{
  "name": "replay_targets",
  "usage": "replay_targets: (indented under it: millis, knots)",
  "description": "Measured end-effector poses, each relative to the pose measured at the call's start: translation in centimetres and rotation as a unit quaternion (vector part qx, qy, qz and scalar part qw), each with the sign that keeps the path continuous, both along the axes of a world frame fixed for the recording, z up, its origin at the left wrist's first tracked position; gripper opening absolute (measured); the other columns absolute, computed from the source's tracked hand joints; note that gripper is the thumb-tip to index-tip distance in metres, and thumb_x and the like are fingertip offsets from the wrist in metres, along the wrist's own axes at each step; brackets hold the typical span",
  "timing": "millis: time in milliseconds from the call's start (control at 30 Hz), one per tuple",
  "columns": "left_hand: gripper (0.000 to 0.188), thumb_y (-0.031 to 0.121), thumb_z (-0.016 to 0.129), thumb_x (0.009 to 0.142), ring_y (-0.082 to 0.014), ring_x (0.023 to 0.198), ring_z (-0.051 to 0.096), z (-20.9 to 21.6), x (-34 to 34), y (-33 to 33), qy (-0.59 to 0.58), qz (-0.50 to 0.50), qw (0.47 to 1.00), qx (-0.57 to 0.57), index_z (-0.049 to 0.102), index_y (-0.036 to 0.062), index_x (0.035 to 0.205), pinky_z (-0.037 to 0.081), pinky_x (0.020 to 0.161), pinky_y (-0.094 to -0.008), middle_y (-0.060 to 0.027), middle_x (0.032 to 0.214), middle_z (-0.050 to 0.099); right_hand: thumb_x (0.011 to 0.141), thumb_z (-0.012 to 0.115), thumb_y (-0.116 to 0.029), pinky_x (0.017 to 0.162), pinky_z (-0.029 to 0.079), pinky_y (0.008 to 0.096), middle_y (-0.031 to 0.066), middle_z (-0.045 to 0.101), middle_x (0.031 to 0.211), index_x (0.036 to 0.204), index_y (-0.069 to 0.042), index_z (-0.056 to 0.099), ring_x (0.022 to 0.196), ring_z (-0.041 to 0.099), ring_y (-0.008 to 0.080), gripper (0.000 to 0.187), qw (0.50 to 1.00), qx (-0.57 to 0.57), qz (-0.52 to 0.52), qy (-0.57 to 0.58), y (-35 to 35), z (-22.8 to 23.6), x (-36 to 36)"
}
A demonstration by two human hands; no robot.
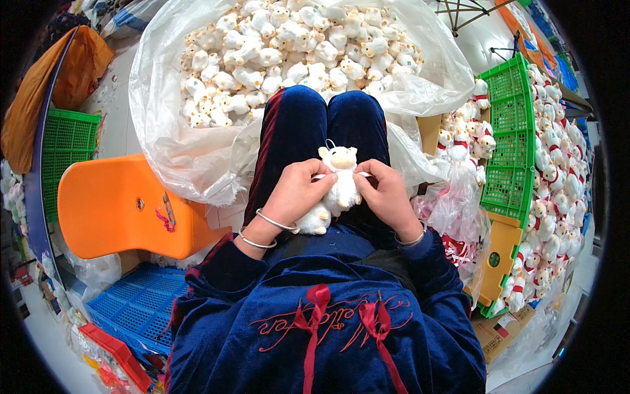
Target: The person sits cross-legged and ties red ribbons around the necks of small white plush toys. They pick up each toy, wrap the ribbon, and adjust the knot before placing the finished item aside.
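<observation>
A small white plush toy (342,172) with a cream muzzle and a loop of string on its head sits upright on my lap. My left hand (296,195) is closed in a pinch at the toy's neck on one side. On the other side, my right hand (388,197) pinches at the same height, thumb against forefinger. A thin white bit shows at each set of fingertips; I cannot tell whether it is a strip or part of the toy. Against my left wrist lies a second white plush toy (314,220), partly hidden.
Beyond my knees, a big clear plastic bag (157,111) holds many white plush toys. An orange chair (105,203) stands left, with small snips (169,209) on it. Green crates (508,144) and toys with red scarves (558,190) are at right. A blue crate (141,302) lies lower left.
</observation>
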State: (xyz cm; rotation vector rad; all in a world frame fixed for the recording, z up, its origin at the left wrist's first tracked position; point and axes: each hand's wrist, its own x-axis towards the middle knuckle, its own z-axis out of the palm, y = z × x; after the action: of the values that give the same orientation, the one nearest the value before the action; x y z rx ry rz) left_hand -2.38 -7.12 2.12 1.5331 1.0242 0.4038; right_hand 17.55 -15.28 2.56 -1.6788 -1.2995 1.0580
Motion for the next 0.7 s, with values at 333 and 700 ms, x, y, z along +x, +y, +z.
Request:
replay_targets:
  millis: [333, 700]
  knots:
    - [0.025, 0.024, 0.075, 0.088, -0.0248, 0.07, 0.073, -1.3, 0.6, 0.6, 0.097, 0.002, 0.985, 0.146, 0.074, -0.0005, 0.091, 0.055, 0.064, -0.0347, -0.0166, 0.075, 0.072, 0.092, 0.069, -0.011, 0.064, 0.05, 0.0334, 0.0125, 0.064, 0.08, 0.098, 0.003, 0.067, 0.068, 0.063, 0.0211, 0.015, 0.996, 0.083, -0.009, -0.037, 2.0, -1.7, -0.7]
    - [0.026, 0.02, 0.075, 0.089, -0.0086, 0.07, 0.064, -1.6, 0.0, 1.0, -0.061, -0.006, 0.991, -0.121, 0.075, -0.0036, 0.101, 0.052, 0.065, -0.0255, -0.0048, 0.081, 0.072, 0.09, 0.074, -0.011, 0.073, 0.049, 0.0289, 0.0069, 0.063, 0.087, 0.097, 0.003, 0.072, 0.078, 0.061, 0.0162, 0.015, 0.996, 0.053, 0.045, 0.063, 2.0, -1.8, 0.6]
